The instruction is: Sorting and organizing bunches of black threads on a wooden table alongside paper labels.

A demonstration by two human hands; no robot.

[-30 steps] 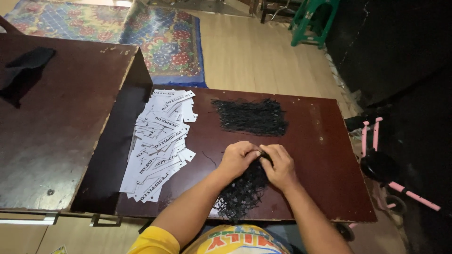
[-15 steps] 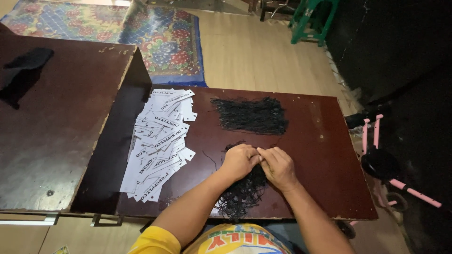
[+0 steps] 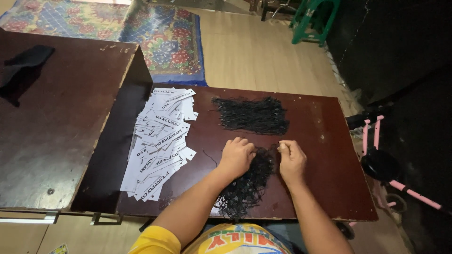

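Head view. A loose heap of black strings [image 3: 247, 181] lies at lower centre of the frame, on the near half of a dark brown low table [image 3: 325, 188], trailing toward its front edge. The left hand [image 3: 237, 157] rests on the heap's upper left edge with fingers curled down into the strands; whether it grips any cannot be told. The right hand [image 3: 292, 160], just right of the heap, is closed to a pinch at thumb and forefinger, apparently on a single strand, though the strand itself is too thin to make out. A second, tidier bundle of black strings [image 3: 252, 115] lies above the hands, well apart from the heap. A spread of white paper tags [image 3: 160, 141] covers the table's left part. A taller brown table [image 3: 56, 117] fills the left of the frame; a patterned rug [image 3: 141, 33] lies at upper left, a pink frame [image 3: 376, 155] at right.

Separating one strand goes best, by judgement, when the left hand pins the heap flat while the right draws slowly sideways, so neighbouring strands do not tangle or lift.
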